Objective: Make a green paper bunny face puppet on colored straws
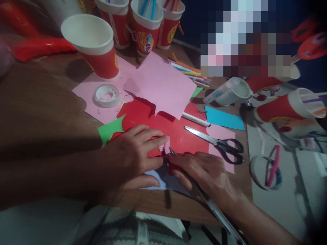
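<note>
My left hand [139, 146] lies flat with its fingers spread over red paper [178, 136]. Its fingertips touch a small pink paper piece [167, 145] with wavy lines on it. In my right hand [204, 168] is a slim pen [211, 204]. The pen's tip meets or nearly meets the lower part of the pink piece; exact contact is hard to tell. Scissors [214, 141] with black handles lie closed just beyond my right hand, partly over a pink sheet [227, 132]. A larger cut pink sheet [159, 86] rests across the top of the red paper.
A red-and-white paper cup [102, 58] and a tape roll [106, 95] stand at the back left. Behind are cups with straws [146, 30]. A white marker [195, 119], blue paper [224, 118] and green paper [111, 128] lie around. More cups [278, 107] are tipped at right.
</note>
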Motion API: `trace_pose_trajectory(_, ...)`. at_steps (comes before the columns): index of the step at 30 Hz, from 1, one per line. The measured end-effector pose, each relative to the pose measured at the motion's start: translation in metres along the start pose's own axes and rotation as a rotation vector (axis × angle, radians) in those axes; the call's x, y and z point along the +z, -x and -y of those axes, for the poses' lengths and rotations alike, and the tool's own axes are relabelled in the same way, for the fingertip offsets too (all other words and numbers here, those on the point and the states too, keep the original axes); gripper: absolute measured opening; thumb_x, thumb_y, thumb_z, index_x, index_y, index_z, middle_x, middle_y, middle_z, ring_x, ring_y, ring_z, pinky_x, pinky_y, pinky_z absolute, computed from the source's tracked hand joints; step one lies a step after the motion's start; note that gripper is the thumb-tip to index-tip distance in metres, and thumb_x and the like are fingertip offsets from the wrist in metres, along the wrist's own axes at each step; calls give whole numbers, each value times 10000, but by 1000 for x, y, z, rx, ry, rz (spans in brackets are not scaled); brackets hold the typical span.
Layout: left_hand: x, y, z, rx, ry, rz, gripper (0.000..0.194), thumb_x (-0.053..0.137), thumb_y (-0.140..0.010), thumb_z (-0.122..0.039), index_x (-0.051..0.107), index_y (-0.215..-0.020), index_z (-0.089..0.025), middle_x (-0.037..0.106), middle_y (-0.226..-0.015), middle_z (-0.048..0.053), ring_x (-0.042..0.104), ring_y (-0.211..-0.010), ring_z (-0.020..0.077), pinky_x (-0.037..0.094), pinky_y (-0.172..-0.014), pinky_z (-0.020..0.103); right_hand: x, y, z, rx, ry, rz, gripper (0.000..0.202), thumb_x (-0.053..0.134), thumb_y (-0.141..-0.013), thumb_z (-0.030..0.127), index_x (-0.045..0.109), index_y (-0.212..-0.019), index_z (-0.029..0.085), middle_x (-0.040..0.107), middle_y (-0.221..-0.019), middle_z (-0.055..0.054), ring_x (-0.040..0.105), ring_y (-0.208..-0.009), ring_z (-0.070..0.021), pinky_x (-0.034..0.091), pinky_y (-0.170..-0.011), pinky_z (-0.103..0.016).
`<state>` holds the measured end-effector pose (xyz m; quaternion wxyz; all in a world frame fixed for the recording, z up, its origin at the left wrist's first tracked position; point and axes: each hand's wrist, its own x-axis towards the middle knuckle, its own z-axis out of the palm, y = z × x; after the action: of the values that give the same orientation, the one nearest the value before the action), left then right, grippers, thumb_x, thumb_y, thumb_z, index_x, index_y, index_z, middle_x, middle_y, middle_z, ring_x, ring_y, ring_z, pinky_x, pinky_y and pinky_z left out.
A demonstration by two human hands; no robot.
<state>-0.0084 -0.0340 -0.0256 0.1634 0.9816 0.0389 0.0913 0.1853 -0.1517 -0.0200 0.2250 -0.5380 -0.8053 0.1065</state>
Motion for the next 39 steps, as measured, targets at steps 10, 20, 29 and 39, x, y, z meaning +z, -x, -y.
trace_pose_trajectory(10,-3,0,-2,-9,-13,22,305,608,-780,-474,684,-909,-208,512,-1323,151,465,-1183,336,339,-959,544,-10,4,-2,160,-408,-144,271,369,-928,364,592,-978,219,657,-732,-22,621,-618,-152,491,-574,-276)
trace_pose_trajectory(20,0,2,-1,-3,-8,17,340,588,-797,-455,653,-1020,-207,481,-1357,140,442,-1204,336,321,-971,555,0,1,7,493,-413,-88,45,534,-778,165,534,-757,205,571,-496,68,489,-366,-74,368,-381,-184)
trace_pose_trajectory(29,0,1,-2,11,-29,23,372,557,-811,-487,649,-1028,-200,524,-1314,141,452,-1195,340,329,-966,555,1,3,7,493,-399,-59,77,563,-766,133,550,-769,209,652,-583,43,583,-454,-95,398,-404,-175)
trace_pose_trajectory(39,0,1,-1,27,-44,16,390,553,-804,-511,651,-1013,-196,526,-1311,144,458,-1183,340,336,-954,543,9,3,8,489,-439,-150,62,559,-751,152,554,-746,214,624,-551,57,539,-406,-79,383,-397,-180)
